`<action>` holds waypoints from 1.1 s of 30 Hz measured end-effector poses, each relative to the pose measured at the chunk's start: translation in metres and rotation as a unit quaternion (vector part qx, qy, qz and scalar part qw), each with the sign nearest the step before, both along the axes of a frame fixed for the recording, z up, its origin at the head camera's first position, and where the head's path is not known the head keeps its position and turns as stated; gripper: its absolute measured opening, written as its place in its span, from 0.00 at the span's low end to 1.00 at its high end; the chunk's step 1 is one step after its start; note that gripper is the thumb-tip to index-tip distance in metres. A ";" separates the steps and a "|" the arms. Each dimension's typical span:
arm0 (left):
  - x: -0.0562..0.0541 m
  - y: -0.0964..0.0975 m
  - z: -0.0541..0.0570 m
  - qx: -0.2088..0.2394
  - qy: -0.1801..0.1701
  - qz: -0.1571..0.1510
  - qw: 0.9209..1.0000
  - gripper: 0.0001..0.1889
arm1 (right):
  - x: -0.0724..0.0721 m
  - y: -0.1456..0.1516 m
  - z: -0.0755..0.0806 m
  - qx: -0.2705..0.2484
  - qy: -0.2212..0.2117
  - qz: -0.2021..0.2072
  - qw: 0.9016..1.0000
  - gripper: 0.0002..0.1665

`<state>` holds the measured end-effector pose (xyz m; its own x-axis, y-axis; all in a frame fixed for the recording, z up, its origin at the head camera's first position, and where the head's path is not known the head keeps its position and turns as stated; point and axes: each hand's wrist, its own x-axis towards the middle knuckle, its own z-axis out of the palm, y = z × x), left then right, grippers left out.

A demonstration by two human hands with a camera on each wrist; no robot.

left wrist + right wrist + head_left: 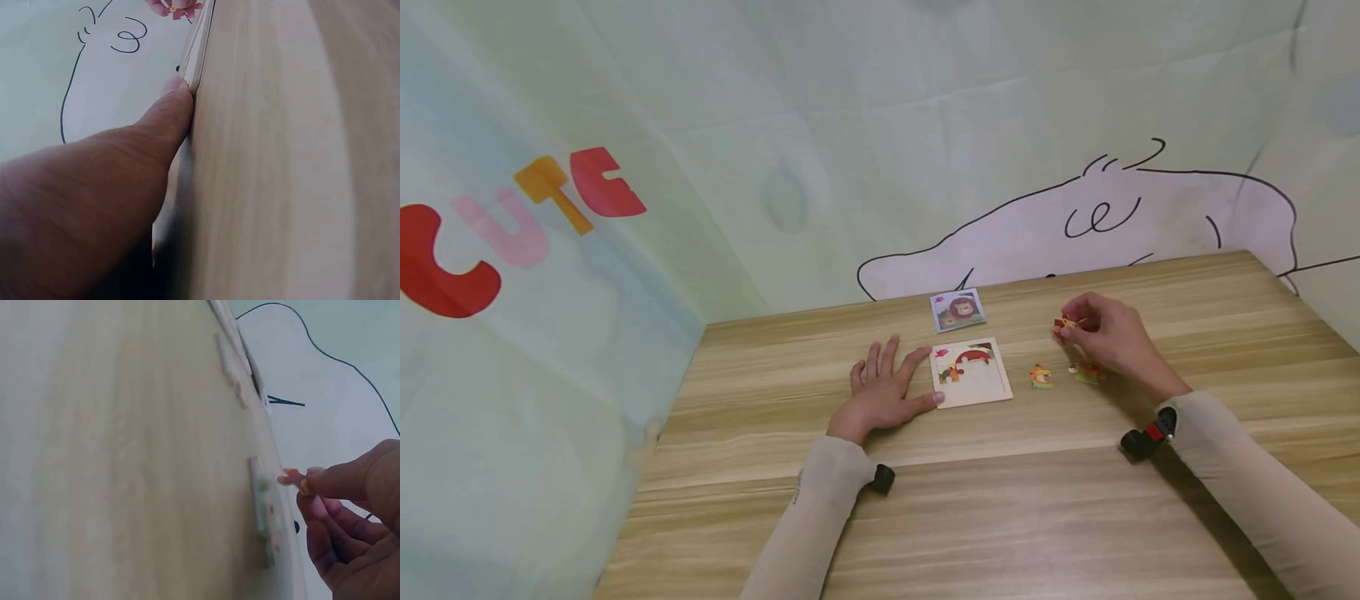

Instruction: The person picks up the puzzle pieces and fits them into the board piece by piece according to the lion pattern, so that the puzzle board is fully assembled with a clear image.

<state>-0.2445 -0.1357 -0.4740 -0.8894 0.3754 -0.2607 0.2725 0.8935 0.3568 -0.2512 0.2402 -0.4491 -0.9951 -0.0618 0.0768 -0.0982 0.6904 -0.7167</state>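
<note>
Right of centre, a red puzzle piece [1061,324] is pinched by the right hand [1107,335]; down-left of it, mid-frame, the puzzle board [981,388] is touched at its left edge by the nearer, spread-fingered left hand [883,395].

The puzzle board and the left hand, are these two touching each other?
Touching. The head view shows it: the left hand rests its thumb tip on the near left corner of the puzzle board.
</note>
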 end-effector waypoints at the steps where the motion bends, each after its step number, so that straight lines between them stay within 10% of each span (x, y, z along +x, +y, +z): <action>1: 0.000 0.000 0.000 -0.001 0.000 0.000 1.000 0.45 | 0.000 -0.001 0.001 -0.003 0.008 -0.001 1.000 0.18; 33: 0.000 0.001 0.000 0.001 -0.004 0.003 1.000 0.45 | 0.003 -0.072 0.011 -0.105 0.012 0.079 0.991 0.15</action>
